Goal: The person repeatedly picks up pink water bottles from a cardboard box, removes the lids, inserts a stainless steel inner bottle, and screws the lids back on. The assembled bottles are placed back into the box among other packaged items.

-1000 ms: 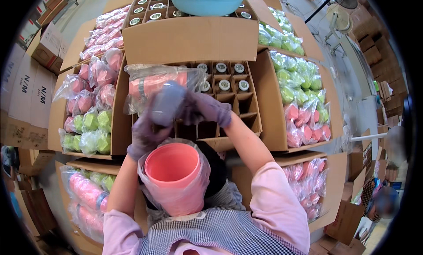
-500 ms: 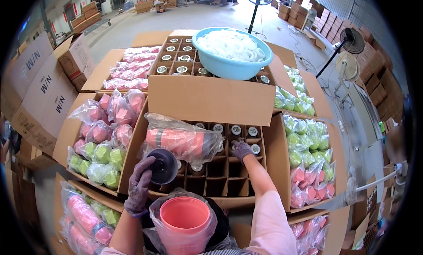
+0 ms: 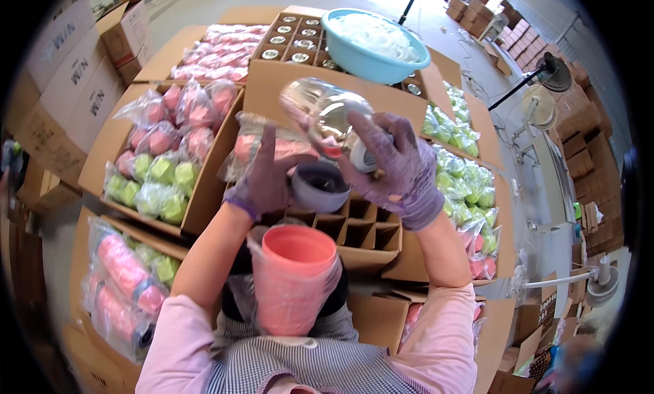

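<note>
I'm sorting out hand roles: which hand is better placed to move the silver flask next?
Probably the right hand: it grips the flask at the end nearest it, while the left hand is occupied with the grey cup.

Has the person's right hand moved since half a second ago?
Yes. Judged against the divided carton, the right hand has moved up out of the cells, and now holds a shiny silver bottle above them.

Left hand [image 3: 269,183] and right hand [image 3: 407,169] raised, both gloved.
I note one left finger [image 3: 268,142] upright, right fingers [image 3: 371,134] curled in a grip.
</note>
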`<state>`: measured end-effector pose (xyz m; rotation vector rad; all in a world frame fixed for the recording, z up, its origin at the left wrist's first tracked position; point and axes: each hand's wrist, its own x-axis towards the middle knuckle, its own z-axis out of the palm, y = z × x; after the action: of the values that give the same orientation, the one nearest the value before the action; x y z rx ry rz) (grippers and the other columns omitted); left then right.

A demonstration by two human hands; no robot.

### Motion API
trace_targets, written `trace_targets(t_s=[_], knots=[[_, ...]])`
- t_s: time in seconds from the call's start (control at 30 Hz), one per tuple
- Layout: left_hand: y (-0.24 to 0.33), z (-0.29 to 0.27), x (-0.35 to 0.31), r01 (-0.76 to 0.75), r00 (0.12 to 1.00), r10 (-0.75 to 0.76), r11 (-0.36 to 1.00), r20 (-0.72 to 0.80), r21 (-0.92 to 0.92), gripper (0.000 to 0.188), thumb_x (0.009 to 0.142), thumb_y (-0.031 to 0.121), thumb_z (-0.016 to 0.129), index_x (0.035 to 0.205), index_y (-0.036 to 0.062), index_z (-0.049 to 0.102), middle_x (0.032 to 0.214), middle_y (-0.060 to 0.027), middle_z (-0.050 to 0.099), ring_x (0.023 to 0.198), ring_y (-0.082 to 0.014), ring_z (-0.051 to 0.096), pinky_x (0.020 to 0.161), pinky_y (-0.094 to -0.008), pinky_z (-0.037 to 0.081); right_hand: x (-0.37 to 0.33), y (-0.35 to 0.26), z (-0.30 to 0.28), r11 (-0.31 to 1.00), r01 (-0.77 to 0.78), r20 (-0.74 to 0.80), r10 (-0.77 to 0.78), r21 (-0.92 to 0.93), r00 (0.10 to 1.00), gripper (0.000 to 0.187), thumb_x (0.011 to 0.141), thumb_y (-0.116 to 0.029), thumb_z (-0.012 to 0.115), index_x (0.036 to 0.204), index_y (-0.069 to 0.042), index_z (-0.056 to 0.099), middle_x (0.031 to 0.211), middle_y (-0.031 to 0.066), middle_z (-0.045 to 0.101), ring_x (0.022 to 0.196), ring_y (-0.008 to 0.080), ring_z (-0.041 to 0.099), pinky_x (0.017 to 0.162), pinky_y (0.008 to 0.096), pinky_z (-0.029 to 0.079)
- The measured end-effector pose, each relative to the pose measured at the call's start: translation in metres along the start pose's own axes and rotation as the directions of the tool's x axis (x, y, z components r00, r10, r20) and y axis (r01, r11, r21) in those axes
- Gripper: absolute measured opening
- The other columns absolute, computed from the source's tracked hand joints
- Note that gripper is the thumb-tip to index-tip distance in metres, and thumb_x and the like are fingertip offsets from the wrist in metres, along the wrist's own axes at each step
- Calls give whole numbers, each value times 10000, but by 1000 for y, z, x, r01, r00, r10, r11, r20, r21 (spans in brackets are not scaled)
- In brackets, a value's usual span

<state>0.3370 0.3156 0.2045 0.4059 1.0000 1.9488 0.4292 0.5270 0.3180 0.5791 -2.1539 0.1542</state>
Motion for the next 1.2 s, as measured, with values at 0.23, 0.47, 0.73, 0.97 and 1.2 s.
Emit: trace_targets(t_s=[0.23,0.47,0.73,0.97,1.2], knots=[[-2,9,-32,-346,937,333,849,-105,-398,880,926,747,428,1515,100,339,1444,-138,499,1298,-333,522,1085,-486,447,-45,-75,39,991,109,75,-115,82,990,618,749,-372,821,1325,-235,645,1155,117,591,785,247,676,644,346,561],[-11,8,-63,-283,957,287,953,30,-106,855,968,686,418,1509,30,331,1442,-169,499,1306,-292,529,1111,-447,431,-61,-52,8,392,-631,307,627,670,716,514,893,-106,713,1369,-6,546,1197,101,608,952,118,634,769,266,540],[-35,-17,-80,-42,999,25,810,37,585,729,790,374,659,1377,-36,525,1318,-128,604,1211,-209,575,1065,-351,434,-64,-46,24,73,-619,560,353,782,749,762,987,-402,592,1549,-7,262,1474,142,417,1332,228,423,1144,365,317],[-16,5,-110,-398,917,233,457,324,796,492,948,408,572,1312,85,643,1447,-191,490,1416,-352,332,1194,-453,206,-79,-44,16,187,-637,597,230,748,768,321,925,-269,657,1084,8,619,1180,154,610,1093,236,596,980,377,471],[-19,-14,-104,-447,605,770,537,-200,715,547,868,-55,592,1404,41,543,1377,-132,535,1235,-229,550,1051,-342,435,-44,-66,29,467,-625,771,-248,625,586,438,872,-321,723,1192,-27,672,1096,154,671,1038,275,647,918,373,518]])
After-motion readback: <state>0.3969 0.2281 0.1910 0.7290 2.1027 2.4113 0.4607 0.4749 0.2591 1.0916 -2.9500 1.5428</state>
